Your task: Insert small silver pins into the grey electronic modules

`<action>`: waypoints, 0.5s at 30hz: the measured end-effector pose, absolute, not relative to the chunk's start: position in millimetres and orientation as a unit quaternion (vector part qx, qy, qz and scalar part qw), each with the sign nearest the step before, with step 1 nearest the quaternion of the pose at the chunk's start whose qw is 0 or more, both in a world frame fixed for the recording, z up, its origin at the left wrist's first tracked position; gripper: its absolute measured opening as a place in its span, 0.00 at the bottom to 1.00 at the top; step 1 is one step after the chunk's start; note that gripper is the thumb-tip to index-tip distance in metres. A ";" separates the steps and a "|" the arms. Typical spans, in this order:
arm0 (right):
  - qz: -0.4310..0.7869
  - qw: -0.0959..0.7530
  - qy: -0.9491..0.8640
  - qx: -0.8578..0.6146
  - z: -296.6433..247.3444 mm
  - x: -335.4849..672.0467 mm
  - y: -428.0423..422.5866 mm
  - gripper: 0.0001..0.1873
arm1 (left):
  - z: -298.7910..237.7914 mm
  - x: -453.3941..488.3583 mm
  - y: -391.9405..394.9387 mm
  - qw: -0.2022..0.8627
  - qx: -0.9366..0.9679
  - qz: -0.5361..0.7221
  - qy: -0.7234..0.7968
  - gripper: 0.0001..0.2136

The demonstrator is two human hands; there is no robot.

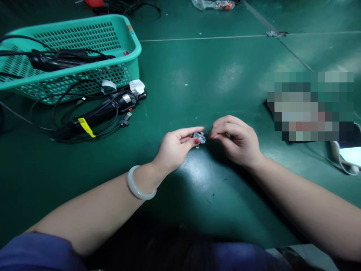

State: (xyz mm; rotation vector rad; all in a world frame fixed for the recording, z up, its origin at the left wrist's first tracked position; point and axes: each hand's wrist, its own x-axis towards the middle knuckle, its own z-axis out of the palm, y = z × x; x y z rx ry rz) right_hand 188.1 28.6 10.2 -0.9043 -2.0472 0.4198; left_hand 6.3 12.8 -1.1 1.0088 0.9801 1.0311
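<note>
Between the thumb and fingers of my left hand (pixel 177 146) is a small clear plastic piece (pixel 200 137), glossy, with a little loop or tab hanging below it. Its exact kind is too small to tell. A pale bangle (pixel 138 183) circles my left wrist. Just to the right, my right hand (pixel 237 139) is closed in a pinch, thumb against the fingertips, a short gap from the clear piece. Whatever lies between those fingertips, if anything, cannot be made out. Both hands are over the green tabletop (pixel 175 210).
At the left stands a green plastic basket (pixel 132 41) holding black corded devices. Before it lies a black handheld device (pixel 93 116) with a yellow tag, cables and a USB plug (pixel 126 119). A blurred-out object (pixel 307 109) and a phone-like device (pixel 351 150) sit at the right. A plastic-wrapped item (pixel 214 4) lies at the back.
</note>
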 end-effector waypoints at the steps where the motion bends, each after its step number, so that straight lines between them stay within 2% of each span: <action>1: 0.174 0.417 -0.820 -0.351 11.1 187.8 28.1 0.09 | -0.5 6.4 11.9 0.646 0.450 0.444 0.428 0.15; 6: 0.207 0.404 -0.831 -0.321 13.2 185.9 26.6 0.11 | 0.5 6.1 10.5 0.669 0.457 0.422 0.407 0.16; 15: 0.202 0.458 -0.787 -0.360 11.5 186.6 26.2 0.07 | -1.6 5.9 11.8 0.723 0.408 0.421 0.364 0.18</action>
